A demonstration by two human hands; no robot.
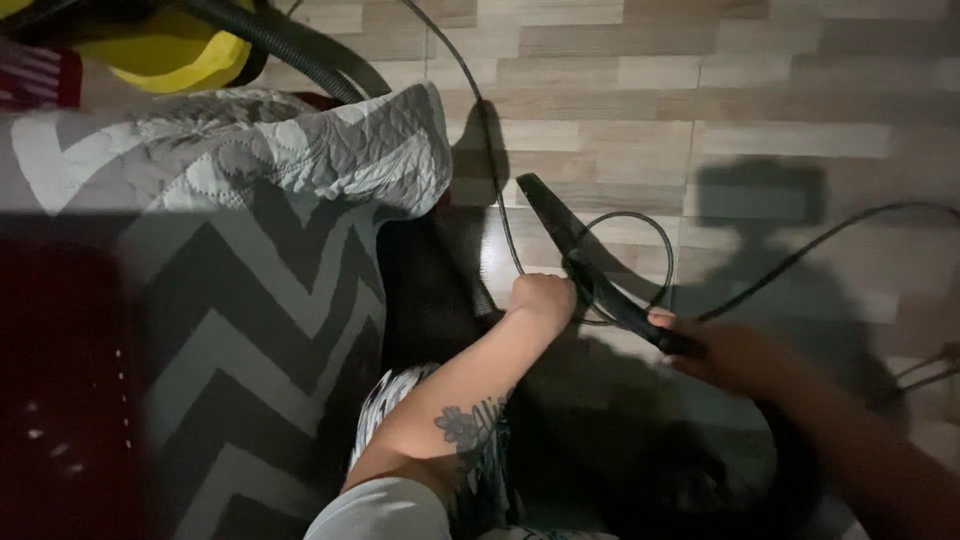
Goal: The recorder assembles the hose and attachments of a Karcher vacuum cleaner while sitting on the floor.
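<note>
Shadow swallows the right hand, fingers wrapped round the black vacuum nozzle over the wood floor, while the left hand fists the thin black cord, fingertips hidden

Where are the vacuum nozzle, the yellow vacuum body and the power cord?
vacuum nozzle (560, 222), head view, on its flat black tip.
yellow vacuum body (170, 55), head view, on its yellow shell.
power cord (480, 110), head view, on its floor stretch.

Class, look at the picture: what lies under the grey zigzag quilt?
The quilt covers nearly everything below it. Only a dark red edge shows at left and a black side under the lifted corner; the rest is hidden.
</note>
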